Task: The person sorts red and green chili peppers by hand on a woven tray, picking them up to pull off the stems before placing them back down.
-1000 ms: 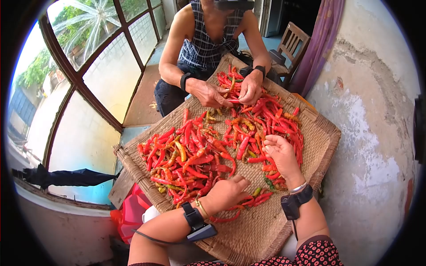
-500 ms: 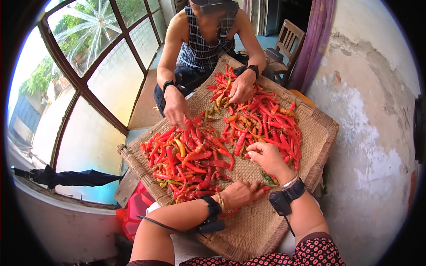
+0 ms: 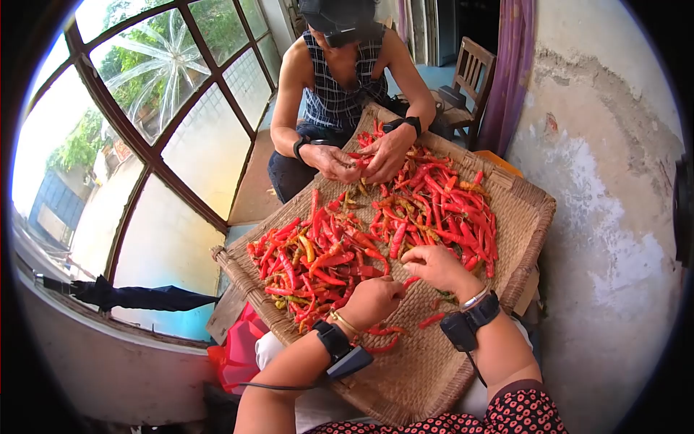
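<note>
Over the woven tray (image 3: pixel 390 387), my left hand (image 3: pixel 373 301) is closed in a pinch on a red chili pepper (image 3: pixel 410 281), whose end sticks out toward my right hand. My right hand (image 3: pixel 439 270) hovers just beside it with curled fingers; whatever they hold is hidden. A left heap of chili peppers (image 3: pixel 318 260), mostly red with a few yellowish ones, lies beyond my left hand. Another heap of chili peppers (image 3: pixel 441 199) spreads beyond my right hand. One loose red chili (image 3: pixel 431 320) rests below my hands, and a green one (image 3: pixel 447 296) shows under my right wrist.
Across the tray sits a co-worker (image 3: pixel 347 79), both hands together around a chili at the far heap. A window (image 3: pixel 173 145) and a folded dark umbrella (image 3: pixel 152 296) are at left. The wall (image 3: pixel 593 217) stands at right, a wooden chair (image 3: pixel 473 79) behind.
My left hand has lifted off the tray and moved up beside my right, a chili now in its fingers. The co-worker's hand has left the left heap and joined the other hand.
</note>
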### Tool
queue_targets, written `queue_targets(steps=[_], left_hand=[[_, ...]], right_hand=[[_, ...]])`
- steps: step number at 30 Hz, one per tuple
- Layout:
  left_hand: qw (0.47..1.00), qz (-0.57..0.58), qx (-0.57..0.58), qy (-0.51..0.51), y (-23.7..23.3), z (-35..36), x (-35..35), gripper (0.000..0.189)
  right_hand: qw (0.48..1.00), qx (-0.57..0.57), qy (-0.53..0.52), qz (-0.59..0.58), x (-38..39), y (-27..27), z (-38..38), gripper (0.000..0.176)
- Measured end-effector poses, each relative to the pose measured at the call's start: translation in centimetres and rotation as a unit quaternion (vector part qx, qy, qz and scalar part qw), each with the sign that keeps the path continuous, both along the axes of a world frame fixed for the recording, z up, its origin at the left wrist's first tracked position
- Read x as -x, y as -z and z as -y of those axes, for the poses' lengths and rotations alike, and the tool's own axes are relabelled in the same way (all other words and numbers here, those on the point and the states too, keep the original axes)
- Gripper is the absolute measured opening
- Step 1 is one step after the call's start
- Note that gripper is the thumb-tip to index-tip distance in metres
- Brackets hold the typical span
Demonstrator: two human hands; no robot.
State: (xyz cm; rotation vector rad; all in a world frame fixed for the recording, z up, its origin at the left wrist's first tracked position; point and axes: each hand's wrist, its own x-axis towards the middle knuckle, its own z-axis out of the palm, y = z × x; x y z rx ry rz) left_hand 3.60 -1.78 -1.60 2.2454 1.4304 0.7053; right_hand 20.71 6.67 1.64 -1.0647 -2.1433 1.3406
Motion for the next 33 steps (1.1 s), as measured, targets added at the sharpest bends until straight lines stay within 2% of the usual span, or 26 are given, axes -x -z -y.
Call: queue_targets(steps=[1,3,4,9,11,12,13,15,16,17,18,20,21,22,23,25,27,29,31,33], left_hand=[[1.000,-0.003,-0.003,0.001,-0.3,-0.1,0.4,0.008],[0.990,0.103,0.080,-0.045,-0.5,0.1,0.8,0.005],[0.988,0.109,0.089,-0.059,-0.5,0.0,1.0,0.006],[0.978,0.170,0.112,-0.051,-0.2,-0.7,2.0,0.007],[0.933,0.237,0.251,-0.103,-1.8,-0.5,2.1,0.010],[0.965,0.201,0.144,-0.082,-1.2,-0.6,2.5,0.011],[0.964,0.204,0.148,-0.080,-0.9,-0.7,2.9,0.011],[0.988,0.112,0.104,-0.037,-0.3,-1.0,3.5,0.011],[0.993,0.081,0.080,-0.027,0.0,-1.0,3.5,0.014],[0.992,0.086,0.086,-0.028,0.1,-0.7,3.4,0.014],[0.993,0.060,0.103,-0.011,-0.5,-0.4,3.1,0.014],[0.992,0.040,0.122,0.009,-1.0,-0.5,2.8,0.015],[0.999,-0.004,0.047,-0.002,-1.1,-0.6,2.8,0.015],[0.998,-0.049,-0.029,-0.015,-1.4,-0.7,2.9,0.014],[0.991,-0.118,-0.055,-0.043,-2.1,-1.0,3.1,0.015],[0.976,-0.169,-0.075,-0.116,-2.7,-1.7,4.4,0.023],[0.942,-0.194,-0.136,-0.236,-2.9,-1.8,5.4,0.033],[0.908,-0.247,-0.141,-0.306,-3.2,-1.5,6.3,0.045],[0.907,-0.228,-0.065,-0.349,-2.3,-1.2,7.2,0.044],[0.912,-0.234,-0.028,-0.335,-2.0,-1.3,7.6,0.043]], right_hand=[[1.000,-0.003,0.001,-0.003,0.1,0.2,0.1,0.023],[0.995,-0.020,-0.098,0.001,0.2,0.4,0.3,0.026],[0.991,-0.022,-0.129,0.021,0.1,0.4,0.3,0.029],[0.984,-0.052,-0.149,0.085,-0.1,0.9,0.3,0.026],[0.982,-0.074,-0.135,0.106,-0.5,0.5,-0.1,0.025],[0.982,-0.070,-0.133,0.110,-0.8,0.6,-0.7,0.025],[0.984,-0.091,-0.096,0.122,-1.2,0.8,-1.1,0.024],[0.983,-0.107,-0.061,0.136,-1.2,0.5,-1.6,0.023],[0.996,-0.024,0.045,0.068,-0.9,-0.4,-1.8,0.024],[0.987,0.062,0.150,0.000,-0.5,-0.8,-1.7,0.025],[0.986,0.067,0.149,0.006,0.0,-0.3,-1.7,0.025],[0.955,-0.169,0.209,-0.125,0.4,0.9,-1.9,0.029],[0.956,-0.165,0.210,-0.119,0.1,1.1,-1.9,0.029],[0.958,-0.216,0.181,-0.053,-0.2,1.2,-1.9,0.032],[0.952,-0.267,0.149,0.010,-0.4,1.3,-1.9,0.034],[0.965,-0.233,0.117,0.022,-0.4,1.1,-1.6,0.032],[0.981,-0.177,0.043,0.069,-0.1,1.1,-1.3,0.029],[0.978,-0.194,0.053,0.060,0.3,1.3,-0.8,0.026],[0.974,-0.212,0.036,0.069,0.5,1.1,-0.4,0.026],[0.975,-0.210,0.033,0.072,0.4,1.2,-0.3,0.026]])
